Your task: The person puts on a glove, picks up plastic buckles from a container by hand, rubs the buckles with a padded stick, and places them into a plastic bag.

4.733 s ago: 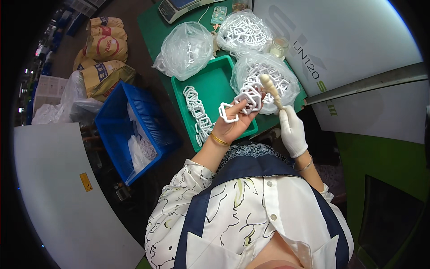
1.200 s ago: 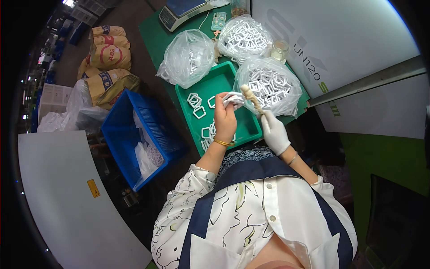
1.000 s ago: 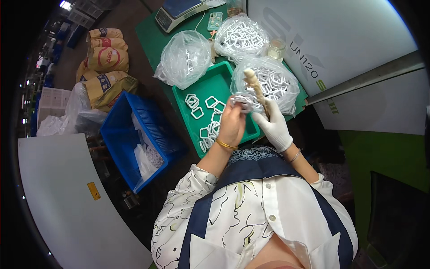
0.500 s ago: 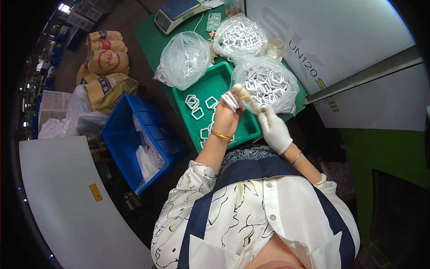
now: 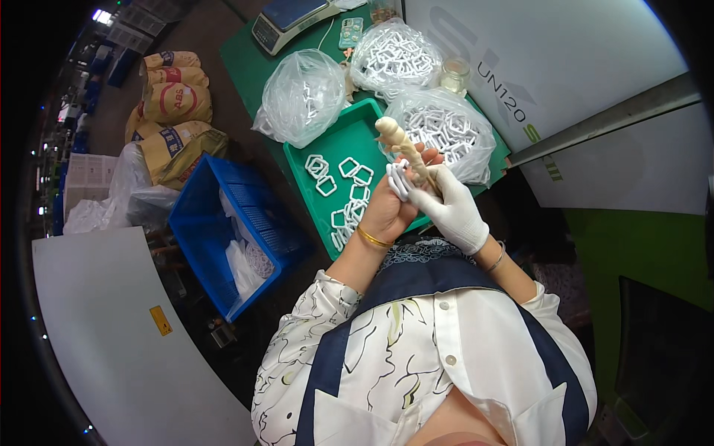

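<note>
My bare left hand [image 5: 387, 208], with a gold bangle at the wrist, is closed on several white angular plastic rings [image 5: 397, 181]. My right hand [image 5: 457, 215] wears a white glove and grips the lower end of a cream, knobbly stick-shaped thing [image 5: 398, 137], whose kind I cannot make out. The stick slants up and left past the rings, and the two hands are close together. Under them is a green tray [image 5: 333, 141] with more white rings [image 5: 349, 212] lying loose along its left and near parts. The fingers partly hide the held rings.
Clear plastic bags of white rings [image 5: 450, 137] [image 5: 394, 58] stand right of and behind the tray; another bag [image 5: 305, 97] sits behind left. Farther back are a scale [image 5: 286, 26], a phone [image 5: 351, 33] and a glass jar [image 5: 455, 74]. A blue crate [image 5: 204, 223] stands at left.
My left hand has moved right and turned, its fingers now spread more behind the rings. The cream stick has swung more upright, and my gloved hand has closed in beside the rings.
</note>
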The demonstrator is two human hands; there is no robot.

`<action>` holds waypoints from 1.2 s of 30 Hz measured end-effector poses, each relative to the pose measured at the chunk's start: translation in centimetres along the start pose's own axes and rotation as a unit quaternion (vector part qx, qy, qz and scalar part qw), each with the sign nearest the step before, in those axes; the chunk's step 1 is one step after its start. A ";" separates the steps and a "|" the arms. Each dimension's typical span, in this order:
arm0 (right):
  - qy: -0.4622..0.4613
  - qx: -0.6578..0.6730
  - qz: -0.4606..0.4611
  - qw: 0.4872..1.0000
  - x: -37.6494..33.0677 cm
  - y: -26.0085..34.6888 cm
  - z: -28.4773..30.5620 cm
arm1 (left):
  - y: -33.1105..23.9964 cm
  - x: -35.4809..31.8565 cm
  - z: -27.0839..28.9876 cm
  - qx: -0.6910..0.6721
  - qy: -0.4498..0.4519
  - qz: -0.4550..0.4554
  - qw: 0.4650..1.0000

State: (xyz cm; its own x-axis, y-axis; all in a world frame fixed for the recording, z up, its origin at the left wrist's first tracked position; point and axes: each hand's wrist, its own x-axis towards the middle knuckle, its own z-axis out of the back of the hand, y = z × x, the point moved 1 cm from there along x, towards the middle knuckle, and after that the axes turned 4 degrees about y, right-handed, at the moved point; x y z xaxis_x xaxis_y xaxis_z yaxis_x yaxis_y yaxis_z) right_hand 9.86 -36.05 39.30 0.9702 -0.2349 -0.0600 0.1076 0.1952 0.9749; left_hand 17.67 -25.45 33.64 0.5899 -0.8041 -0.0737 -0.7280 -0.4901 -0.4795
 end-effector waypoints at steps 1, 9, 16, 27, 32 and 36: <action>0.006 -0.007 -0.012 1.000 -0.2 0.4 -0.1 | 0.0 0.0 0.2 0.000 -0.001 0.000 1.000; -0.070 -0.003 -0.057 0.996 0.7 -1.6 2.3 | -0.5 -0.2 0.0 -0.098 0.033 0.016 0.995; 0.040 -0.005 -0.035 0.999 -0.5 -0.7 0.3 | 0.5 0.1 0.4 -0.197 0.044 0.057 0.978; -0.127 0.033 0.011 0.991 -0.2 -2.4 1.1 | 0.1 0.0 0.4 -0.320 0.060 0.082 0.942; -0.088 -0.067 0.027 0.994 -1.7 -0.9 -0.1 | 1.7 0.5 3.8 -0.206 -0.003 0.061 0.977; -0.053 -0.103 0.004 0.993 -1.4 -1.7 -0.6 | 1.7 0.5 1.8 -0.099 -0.057 0.069 0.991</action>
State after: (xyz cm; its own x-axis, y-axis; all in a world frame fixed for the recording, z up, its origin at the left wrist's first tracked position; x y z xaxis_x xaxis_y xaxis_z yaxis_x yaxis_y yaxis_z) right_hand 8.45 -35.52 37.63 0.9438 -0.3301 -0.0191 0.1530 0.3848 0.9102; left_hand 17.39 -26.05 31.21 0.5078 -0.8301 -0.2303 -0.8519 -0.4442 -0.2773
